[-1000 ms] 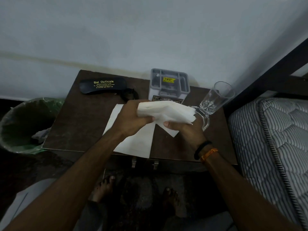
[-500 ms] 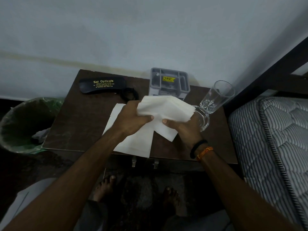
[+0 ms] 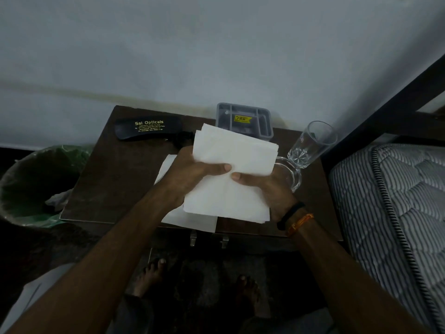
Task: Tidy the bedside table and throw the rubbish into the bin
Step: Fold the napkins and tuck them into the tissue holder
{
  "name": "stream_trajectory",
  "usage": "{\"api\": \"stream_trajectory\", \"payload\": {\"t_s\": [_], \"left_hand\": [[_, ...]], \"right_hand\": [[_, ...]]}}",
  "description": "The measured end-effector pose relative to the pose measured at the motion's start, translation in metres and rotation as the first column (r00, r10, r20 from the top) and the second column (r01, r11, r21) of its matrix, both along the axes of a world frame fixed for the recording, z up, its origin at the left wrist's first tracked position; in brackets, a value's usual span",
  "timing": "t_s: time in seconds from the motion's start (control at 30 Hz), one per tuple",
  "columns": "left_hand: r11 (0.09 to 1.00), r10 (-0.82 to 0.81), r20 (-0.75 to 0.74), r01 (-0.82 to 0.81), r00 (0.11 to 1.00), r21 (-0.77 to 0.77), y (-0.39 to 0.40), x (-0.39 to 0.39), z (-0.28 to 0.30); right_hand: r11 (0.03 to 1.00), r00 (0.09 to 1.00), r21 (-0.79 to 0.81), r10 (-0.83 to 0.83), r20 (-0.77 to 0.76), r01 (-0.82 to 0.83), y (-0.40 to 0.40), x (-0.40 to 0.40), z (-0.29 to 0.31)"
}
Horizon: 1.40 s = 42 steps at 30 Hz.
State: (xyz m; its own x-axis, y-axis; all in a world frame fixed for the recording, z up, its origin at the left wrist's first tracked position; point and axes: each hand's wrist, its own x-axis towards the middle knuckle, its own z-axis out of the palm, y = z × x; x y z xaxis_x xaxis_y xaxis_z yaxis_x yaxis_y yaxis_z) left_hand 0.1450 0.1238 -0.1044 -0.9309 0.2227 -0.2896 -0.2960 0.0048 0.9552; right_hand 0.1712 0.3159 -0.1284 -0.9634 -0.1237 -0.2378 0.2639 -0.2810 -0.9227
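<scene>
I hold a stack of white paper napkins (image 3: 231, 174) up over the middle of the bench (image 3: 115, 179), pinched from both sides. My left hand (image 3: 192, 174) grips its left edge, thumb lying flat across the top sheet and pointing right, fingers hidden underneath. My right hand (image 3: 267, 186) takes the right side, thumb on top pointing left so the two thumb tips nearly meet at the stack's middle; its fingers are also out of sight below the paper. The stack spreads well beyond both grips, its far edge reaching up over the front of the grey organiser (image 3: 245, 119) and its near edge hanging toward me past my wrists. Both forearms come in from the lower corners and converge on the paper (the right wrist wears a black band (image 3: 290, 213) and an orange one (image 3: 299, 224)).

Under the held stack another white sheet (image 3: 190, 219) lies flat on the bench, its near corner at the bench's front edge. A black spectacle case (image 3: 149, 128) marked "Sai Opticals" sits at the back left. A clear glass (image 3: 310, 145) stands right of my right hand. The green-lined bin (image 3: 36, 179) stands on the floor just beside the bench's left edge, with some crumpled paper inside. A striped mattress (image 3: 395, 201) is on the right.
</scene>
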Motion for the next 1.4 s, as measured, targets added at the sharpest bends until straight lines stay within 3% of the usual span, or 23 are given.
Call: {"api": "stream_trajectory", "payload": {"t_s": [0.17,0.43,0.73,0.97,1.23,1.4], "left_hand": [[1.000,-0.001,-0.010,0.001,1.000,0.015,0.001,0.001,-0.002],[0.991,-0.123,0.010,0.122,0.992,0.050,0.008,0.002,-0.008],[0.991,-0.124,-0.358,0.101,0.926,-0.084,0.044,0.016,0.007],[0.961,-0.235,-0.282,0.179,0.930,-0.209,0.058,0.017,-0.018],[0.985,-0.127,-0.319,0.082,0.939,-0.151,0.064,0.017,-0.008],[0.985,-0.154,-0.288,0.122,0.945,-0.125,0.061,0.014,-0.017]], "right_hand": [[0.999,0.999,-0.001,0.043,0.003,-0.043,-0.002,0.002,0.005],[0.983,0.988,0.137,-0.105,-0.116,0.120,0.005,0.010,0.012],[0.881,0.872,0.213,-0.331,-0.361,0.422,0.027,0.026,0.020],[0.899,0.919,0.220,-0.340,-0.199,0.380,0.047,0.042,-0.006],[0.883,0.883,0.122,-0.426,-0.196,0.453,0.046,0.037,0.000],[0.908,0.915,0.152,-0.364,-0.173,0.390,0.045,0.040,-0.003]]}}
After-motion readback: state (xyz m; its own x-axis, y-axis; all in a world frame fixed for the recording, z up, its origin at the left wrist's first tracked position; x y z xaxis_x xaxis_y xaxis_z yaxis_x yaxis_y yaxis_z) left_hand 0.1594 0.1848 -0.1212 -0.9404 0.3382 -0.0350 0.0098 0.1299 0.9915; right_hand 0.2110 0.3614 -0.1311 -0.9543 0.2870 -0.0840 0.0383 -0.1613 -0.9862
